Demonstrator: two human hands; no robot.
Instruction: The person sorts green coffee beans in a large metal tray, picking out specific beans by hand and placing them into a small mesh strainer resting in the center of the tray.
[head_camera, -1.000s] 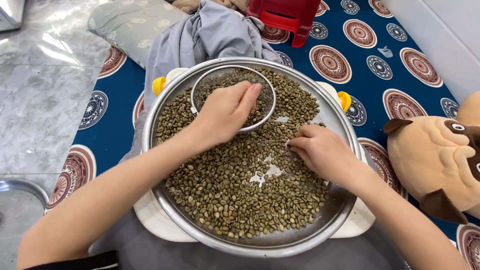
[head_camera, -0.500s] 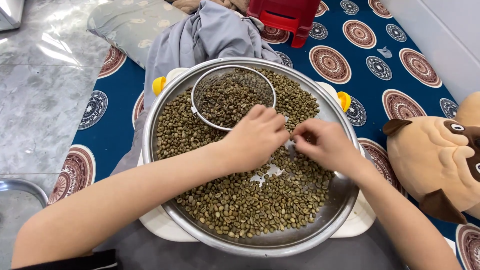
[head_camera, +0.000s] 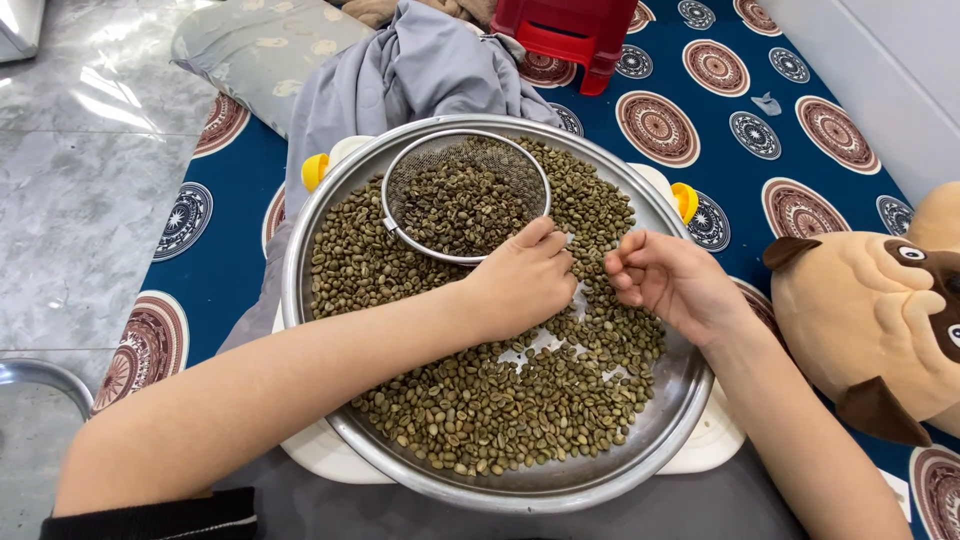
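At far left I note grey tile floor (head_camera: 80, 200) and the blue patterned mat (head_camera: 230, 230). On the mat stands a white stand (head_camera: 310, 455) that carries the large steel tray (head_camera: 500, 490), filled with green coffee beans (head_camera: 500, 410). A round wire sieve (head_camera: 466, 196) lies on the beans at the tray's far side, itself part full.

My left hand (head_camera: 522, 282) lies palm down on the beans at tray centre, its fingers curled together; its far edge touches the near rim of the sieve. I cannot tell whether beans are held beneath it. The sieve lies directly beyond this hand, so the left is the nearer of the two.

My right hand (head_camera: 672, 282) is just beside it, apart by a narrow gap, fingertips pressed together as in a pinch; what they hold is too small to tell.

At far right rests a plush dog (head_camera: 880, 320).
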